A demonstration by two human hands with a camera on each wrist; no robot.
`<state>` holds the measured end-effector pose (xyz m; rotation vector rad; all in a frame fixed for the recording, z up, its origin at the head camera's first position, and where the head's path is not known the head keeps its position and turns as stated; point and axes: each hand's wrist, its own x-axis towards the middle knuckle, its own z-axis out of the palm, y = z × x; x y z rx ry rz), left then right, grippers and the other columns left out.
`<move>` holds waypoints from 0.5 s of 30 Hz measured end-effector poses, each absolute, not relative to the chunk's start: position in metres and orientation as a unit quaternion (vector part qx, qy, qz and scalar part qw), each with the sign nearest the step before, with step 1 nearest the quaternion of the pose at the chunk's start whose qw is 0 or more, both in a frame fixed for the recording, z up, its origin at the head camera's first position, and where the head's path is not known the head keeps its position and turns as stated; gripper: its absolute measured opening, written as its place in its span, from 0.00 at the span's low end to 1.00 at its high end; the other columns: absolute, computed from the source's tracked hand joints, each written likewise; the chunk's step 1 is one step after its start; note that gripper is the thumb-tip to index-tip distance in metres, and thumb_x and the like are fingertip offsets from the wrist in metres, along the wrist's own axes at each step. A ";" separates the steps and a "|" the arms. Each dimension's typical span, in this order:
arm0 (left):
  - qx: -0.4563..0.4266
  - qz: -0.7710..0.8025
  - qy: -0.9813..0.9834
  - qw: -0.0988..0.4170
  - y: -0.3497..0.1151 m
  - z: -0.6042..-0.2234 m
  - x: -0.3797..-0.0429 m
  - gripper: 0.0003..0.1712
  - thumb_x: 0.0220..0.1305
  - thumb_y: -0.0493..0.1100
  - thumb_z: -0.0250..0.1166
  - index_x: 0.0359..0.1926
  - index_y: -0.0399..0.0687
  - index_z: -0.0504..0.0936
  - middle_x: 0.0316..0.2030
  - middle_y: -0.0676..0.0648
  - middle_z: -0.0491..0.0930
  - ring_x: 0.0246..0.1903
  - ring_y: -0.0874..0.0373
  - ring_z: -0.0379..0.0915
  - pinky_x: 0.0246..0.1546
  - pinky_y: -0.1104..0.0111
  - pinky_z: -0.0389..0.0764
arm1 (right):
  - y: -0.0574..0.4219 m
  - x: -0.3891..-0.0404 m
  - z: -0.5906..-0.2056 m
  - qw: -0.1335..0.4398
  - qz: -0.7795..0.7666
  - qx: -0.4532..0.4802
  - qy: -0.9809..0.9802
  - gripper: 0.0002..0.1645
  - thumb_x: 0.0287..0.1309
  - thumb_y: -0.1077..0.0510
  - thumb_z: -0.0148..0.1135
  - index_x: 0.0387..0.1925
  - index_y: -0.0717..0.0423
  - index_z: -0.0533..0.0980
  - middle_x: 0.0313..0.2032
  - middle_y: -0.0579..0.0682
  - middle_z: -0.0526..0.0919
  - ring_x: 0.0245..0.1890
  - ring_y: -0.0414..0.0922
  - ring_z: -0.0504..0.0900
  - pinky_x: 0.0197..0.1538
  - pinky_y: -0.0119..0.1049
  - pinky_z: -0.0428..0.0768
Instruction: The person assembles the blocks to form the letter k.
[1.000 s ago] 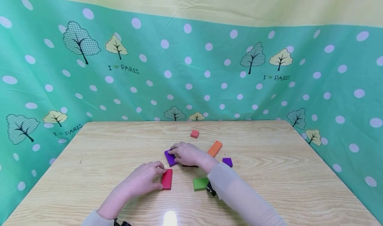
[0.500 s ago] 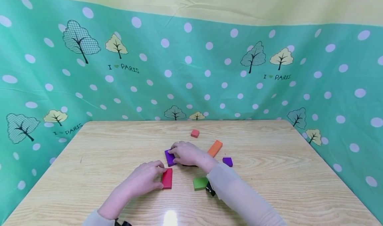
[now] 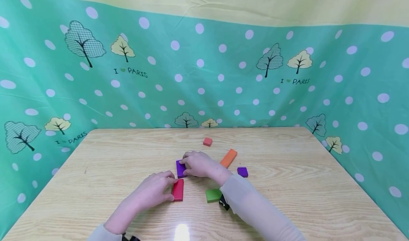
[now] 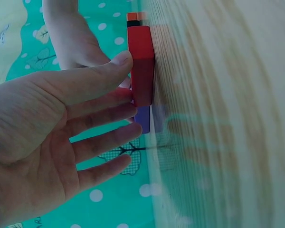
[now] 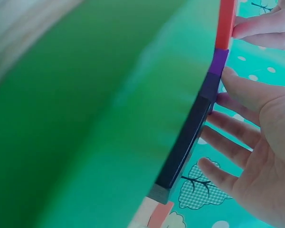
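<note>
My left hand [image 3: 156,189] pinches a red rectangular block [image 3: 178,190] flat on the table, the thumb by its near end and the index finger by its far end. Just beyond, my right hand [image 3: 199,164] holds a purple block [image 3: 180,169] between thumb and fingers. The purple block's near end lies close to the red block's far end; whether they touch I cannot tell. In the left wrist view, the other fingers of the left hand [image 4: 52,128] are spread. A long black block [image 5: 183,147], seen in the right wrist view, lies by the right fingers, mostly hidden in the head view.
An orange block [image 3: 228,158] and a small purple block [image 3: 243,172] lie right of the right hand. A small coral block [image 3: 207,142] sits farther back. A green block [image 3: 213,195] lies by the right wrist's black camera [image 3: 224,202]. A patterned curtain [image 3: 204,74] surrounds the wooden table [image 3: 121,148].
The purple block has turned slightly under my right hand and now lies more in line with the red block. The left hand and the red block stay about where they were.
</note>
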<state>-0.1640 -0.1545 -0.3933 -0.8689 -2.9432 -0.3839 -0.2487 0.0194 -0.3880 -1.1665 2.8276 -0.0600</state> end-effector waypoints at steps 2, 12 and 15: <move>-0.281 -0.123 -0.951 0.025 -0.155 -0.394 -0.164 0.25 0.41 0.49 0.72 0.43 0.44 0.83 0.37 0.55 0.77 0.35 0.60 0.73 0.37 0.64 0.77 | 0.019 -0.247 -0.387 0.040 -0.016 -0.380 0.924 0.26 0.55 0.45 0.59 0.56 0.45 0.72 0.53 0.46 0.74 0.52 0.41 0.74 0.55 0.33 0.73; -0.271 -0.130 -0.954 0.014 -0.154 -0.392 -0.163 0.28 0.41 0.49 0.73 0.46 0.43 0.82 0.37 0.53 0.77 0.37 0.59 0.74 0.38 0.62 0.76 | 0.019 -0.245 -0.387 0.041 0.002 -0.381 0.924 0.25 0.57 0.47 0.59 0.57 0.43 0.71 0.55 0.45 0.73 0.53 0.42 0.74 0.56 0.36 0.73; -0.271 -0.129 -0.954 0.015 -0.154 -0.392 -0.163 0.27 0.41 0.49 0.73 0.46 0.43 0.82 0.37 0.54 0.77 0.37 0.59 0.74 0.37 0.63 0.76 | 0.019 -0.245 -0.386 0.038 0.008 -0.380 0.924 0.24 0.57 0.47 0.58 0.56 0.42 0.72 0.54 0.45 0.74 0.53 0.42 0.74 0.57 0.36 0.73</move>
